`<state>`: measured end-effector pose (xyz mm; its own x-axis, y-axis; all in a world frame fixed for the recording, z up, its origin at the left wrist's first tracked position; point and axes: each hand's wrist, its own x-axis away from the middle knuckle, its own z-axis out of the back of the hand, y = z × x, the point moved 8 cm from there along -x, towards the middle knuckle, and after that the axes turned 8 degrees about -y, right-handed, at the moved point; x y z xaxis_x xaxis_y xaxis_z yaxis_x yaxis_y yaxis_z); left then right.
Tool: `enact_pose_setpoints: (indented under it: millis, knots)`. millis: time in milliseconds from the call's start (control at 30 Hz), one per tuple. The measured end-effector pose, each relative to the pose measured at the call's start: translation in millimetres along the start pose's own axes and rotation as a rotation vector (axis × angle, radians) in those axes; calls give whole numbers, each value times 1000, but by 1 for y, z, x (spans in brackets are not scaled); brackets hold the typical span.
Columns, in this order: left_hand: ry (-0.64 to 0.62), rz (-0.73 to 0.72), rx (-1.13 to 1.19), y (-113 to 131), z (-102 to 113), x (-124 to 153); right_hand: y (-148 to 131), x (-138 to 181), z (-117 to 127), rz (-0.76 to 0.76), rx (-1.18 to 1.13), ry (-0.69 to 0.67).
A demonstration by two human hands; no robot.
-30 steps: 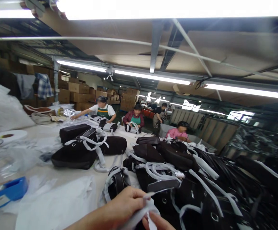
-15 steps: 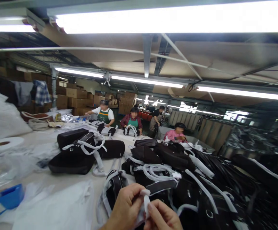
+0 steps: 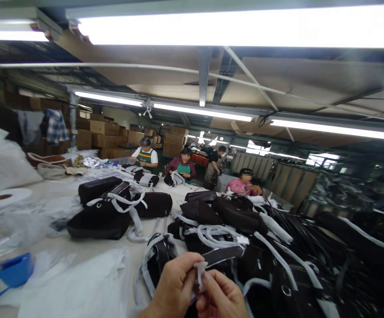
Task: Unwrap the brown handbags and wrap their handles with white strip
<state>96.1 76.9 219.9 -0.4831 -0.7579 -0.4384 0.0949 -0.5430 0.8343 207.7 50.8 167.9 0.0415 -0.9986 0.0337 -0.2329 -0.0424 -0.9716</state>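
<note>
At the bottom centre, my left hand [image 3: 173,289] and my right hand [image 3: 221,298] meet over a small strip of white paper wrap [image 3: 199,270]. Both pinch it between thumb and fingers. Just beyond the hands lies a dark brown strap with white wrapping [image 3: 157,258]. A heap of dark brown bags with white-wrapped handles [image 3: 231,229] spreads to the right of my hands.
Two dark bags [image 3: 108,212] lie on the long white table [image 3: 72,251]. A blue tray [image 3: 4,276] sits at the left edge, a white tape roll [image 3: 4,195] farther back. Several people [image 3: 185,165] work at the table's far end. Cardboard boxes [image 3: 102,132] stack behind.
My right hand has come up into view and joined the left on the white strip. The hands shifted slightly, and the view tilted a little.
</note>
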Motion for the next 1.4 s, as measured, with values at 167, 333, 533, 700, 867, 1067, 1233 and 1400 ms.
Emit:
enact_pose_setpoints:
  millis: [167, 333, 533, 700, 867, 1067, 1233, 1400]
  knots:
    - [-83, -153, -168, 14, -2, 5, -4, 1, -3, 34, -50, 57]
    - [-41, -230, -314, 12, 4, 7, -9, -2, -6, 81, -85, 76]
    - [-54, -272, -401, 6, 3, -2, -22, -12, -5, 2, -69, 20]
    - [-72, -226, -383, 0, 4, -6, -46, -23, -6, 50, 359, -169]
    - [-174, -278, -491, 1, -4, -10, -95, -25, -10, 384, 621, -112]
    - [-381, -128, -547, 19, -13, -3, -105, -32, -22, 283, 595, -141]
    - [-486, -124, -718, 6, -30, 6, -106, -34, -28, 272, 604, -200]
    - [-581, -151, -733, -27, -33, -4, -111, -37, -22, 413, 614, -119]
